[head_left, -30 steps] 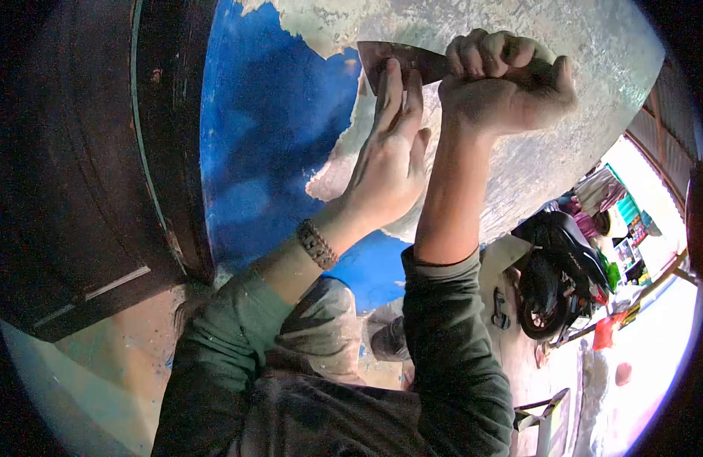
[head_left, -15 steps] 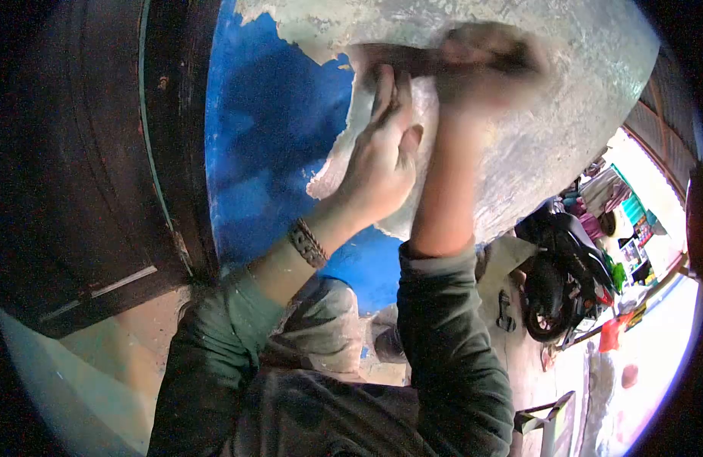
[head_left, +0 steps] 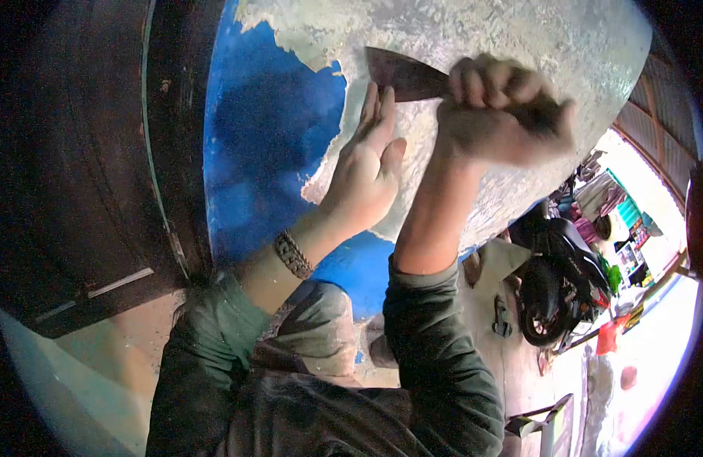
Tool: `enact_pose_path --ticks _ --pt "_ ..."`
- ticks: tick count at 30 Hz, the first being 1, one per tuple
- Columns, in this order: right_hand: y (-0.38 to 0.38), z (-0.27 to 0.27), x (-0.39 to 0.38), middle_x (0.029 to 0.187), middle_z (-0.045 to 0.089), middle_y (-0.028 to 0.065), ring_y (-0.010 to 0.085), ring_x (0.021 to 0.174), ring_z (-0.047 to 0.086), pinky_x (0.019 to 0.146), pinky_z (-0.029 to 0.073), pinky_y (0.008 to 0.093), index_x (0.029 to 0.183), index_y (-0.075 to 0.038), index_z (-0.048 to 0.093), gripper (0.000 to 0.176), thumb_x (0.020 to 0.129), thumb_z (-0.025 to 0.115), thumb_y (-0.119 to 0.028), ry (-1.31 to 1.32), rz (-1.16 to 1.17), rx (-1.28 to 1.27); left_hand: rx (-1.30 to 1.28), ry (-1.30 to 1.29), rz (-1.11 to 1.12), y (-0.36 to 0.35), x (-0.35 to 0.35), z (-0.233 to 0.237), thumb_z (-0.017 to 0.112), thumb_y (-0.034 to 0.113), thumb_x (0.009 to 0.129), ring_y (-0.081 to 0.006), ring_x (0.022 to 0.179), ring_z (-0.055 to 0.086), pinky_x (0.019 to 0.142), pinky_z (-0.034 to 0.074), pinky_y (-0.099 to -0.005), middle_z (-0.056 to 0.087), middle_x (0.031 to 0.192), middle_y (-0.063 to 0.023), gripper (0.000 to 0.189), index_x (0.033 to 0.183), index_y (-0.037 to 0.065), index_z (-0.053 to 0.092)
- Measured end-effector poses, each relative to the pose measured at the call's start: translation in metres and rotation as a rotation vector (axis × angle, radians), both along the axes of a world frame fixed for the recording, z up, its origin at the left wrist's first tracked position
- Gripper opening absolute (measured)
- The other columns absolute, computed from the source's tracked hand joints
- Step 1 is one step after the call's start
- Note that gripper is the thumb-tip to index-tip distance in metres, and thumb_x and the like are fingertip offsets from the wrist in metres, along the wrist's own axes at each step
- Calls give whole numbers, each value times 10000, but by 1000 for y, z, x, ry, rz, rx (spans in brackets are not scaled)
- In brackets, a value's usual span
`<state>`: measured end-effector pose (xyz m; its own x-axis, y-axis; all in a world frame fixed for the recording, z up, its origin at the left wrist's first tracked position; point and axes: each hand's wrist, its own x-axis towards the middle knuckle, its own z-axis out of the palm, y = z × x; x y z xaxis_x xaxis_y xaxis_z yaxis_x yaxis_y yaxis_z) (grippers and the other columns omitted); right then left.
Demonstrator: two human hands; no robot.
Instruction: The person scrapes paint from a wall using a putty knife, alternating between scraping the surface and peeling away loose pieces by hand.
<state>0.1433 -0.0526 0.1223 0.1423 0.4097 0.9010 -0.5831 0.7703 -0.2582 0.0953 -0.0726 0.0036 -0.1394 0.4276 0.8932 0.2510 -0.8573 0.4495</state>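
Observation:
A scraper with a wide dark blade (head_left: pixel 408 76) lies across the bare grey part of the wall (head_left: pixel 443 27), its edge pointing left. Wrapped round its handle is my right hand (head_left: pixel 507 110), somewhat blurred, with the handle hidden in the fist. My left hand (head_left: pixel 366 164) wears a braided bracelet at the wrist and has its fingers stretched upward, the tips at the blade's lower edge. Left of both hands, blue paint (head_left: pixel 279 129) covers the wall and ends in a ragged, peeled border.
A dark wooden door (head_left: pixel 70 152) stands at the left. To the right are a parked motorcycle (head_left: pixel 553 282), a small dark object on the floor (head_left: pixel 502 316) and hanging clothes (head_left: pixel 599 194). My bent knee (head_left: pixel 321 327) is below the wall.
The blurred scraper now shows clearly, its blade tilted. My right hand has shifted slightly right and down, and my left hand slightly left and down.

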Motion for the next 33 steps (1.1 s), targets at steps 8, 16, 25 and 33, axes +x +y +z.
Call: enact_pose_path --ticks 8,16,25,33 --pt "-14 13 17 442 312 9 162 389 306 386 239 298 575 -122 414 457 844 334 -483 -109 233 213 -22 -62 -119 3 -2 -4 464 68 906 -304 1386 128 1118 138 -344 173 1468 -256 555 1390 -67 227" --pt "2 25 -9 443 256 -2 149 381 240 385 204 285 550 -134 326 452 839 355 -480 -119 139 6 -17 -33 -119 7 -12 -7 450 21 896 -265 1377 183 1109 165 -333 208 1462 -249 554 1375 -114 205" --pt "-5 6 0 469 300 3 118 405 280 386 225 257 557 -120 379 392 838 395 -393 -34 174 -73 -11 -33 -39 5 -16 -18 452 3 858 -403 1325 244 1080 266 -385 259 1395 -329 530 1346 -104 276" --pt "-8 -11 11 468 323 0 135 389 284 368 213 270 569 -127 366 474 837 353 -517 -116 43 109 -80 -27 -134 4 -10 -26 454 53 913 -244 1378 175 1110 166 -327 206 1470 -228 561 1388 -95 195"
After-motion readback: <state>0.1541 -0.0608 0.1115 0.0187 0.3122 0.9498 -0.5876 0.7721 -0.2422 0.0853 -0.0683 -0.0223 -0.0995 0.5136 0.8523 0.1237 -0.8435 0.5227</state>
